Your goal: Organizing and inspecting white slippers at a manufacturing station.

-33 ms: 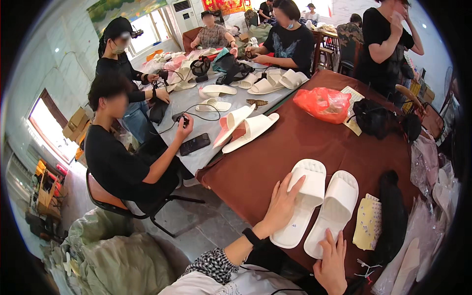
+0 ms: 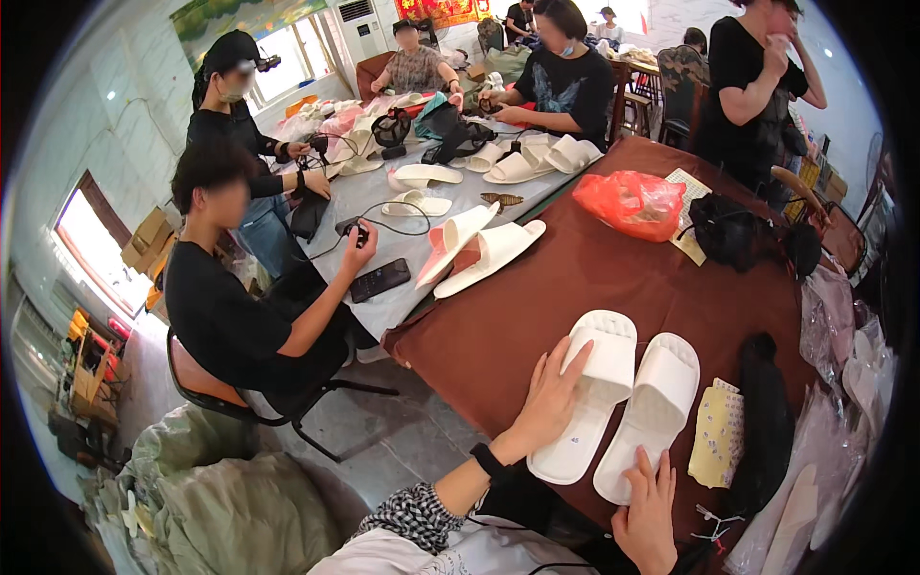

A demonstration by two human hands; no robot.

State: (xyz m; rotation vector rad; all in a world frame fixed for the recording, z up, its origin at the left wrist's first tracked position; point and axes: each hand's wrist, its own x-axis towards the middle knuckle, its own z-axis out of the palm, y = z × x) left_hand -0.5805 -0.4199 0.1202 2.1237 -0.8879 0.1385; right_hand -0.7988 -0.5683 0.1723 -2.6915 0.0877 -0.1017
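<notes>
Two white open-toe slippers lie side by side on the brown table (image 2: 537, 307) in front of me. My left hand (image 2: 550, 395) rests flat on the left slipper (image 2: 594, 383), fingers spread along its side. My right hand (image 2: 648, 517) touches the heel end of the right slipper (image 2: 654, 407) with its fingertips. Neither hand grips anything.
A yellow patterned packet (image 2: 717, 437) and a black item (image 2: 767, 422) lie right of the slippers. A red plastic bag (image 2: 630, 201) and black bag (image 2: 733, 233) sit farther back. Several people work at a grey table (image 2: 383, 287) with more slippers. Grey sacks (image 2: 220, 498) lie on the floor.
</notes>
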